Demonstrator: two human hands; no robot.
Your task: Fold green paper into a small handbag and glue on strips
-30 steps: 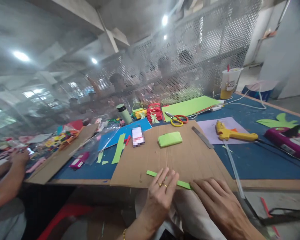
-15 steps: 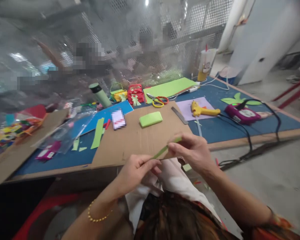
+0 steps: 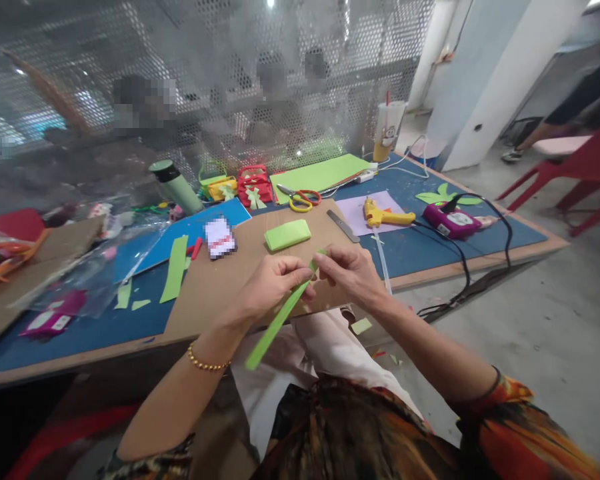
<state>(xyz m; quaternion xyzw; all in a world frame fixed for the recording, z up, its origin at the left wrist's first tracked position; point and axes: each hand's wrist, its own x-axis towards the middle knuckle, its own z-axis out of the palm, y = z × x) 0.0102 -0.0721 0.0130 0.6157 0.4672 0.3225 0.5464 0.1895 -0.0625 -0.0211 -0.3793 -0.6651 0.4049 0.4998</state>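
The fingers of the left hand (image 3: 275, 285) and right hand (image 3: 351, 273) pinch the green strip (image 3: 278, 325) near its far end, over the cardboard's (image 3: 207, 303) near edge. Light, even pressure should prevent creases; the loose near end, slanting left over the trousers (image 3: 330, 350), is best untwisted.

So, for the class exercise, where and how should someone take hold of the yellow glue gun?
Take the yellow glue gun by its handle, probably from above and the right: it lies on its side, the slim handle extending right, away from the nozzle. The translucent glue stick juts toward the near side and the black cord leaves the handle's end, so avoid snagging either.
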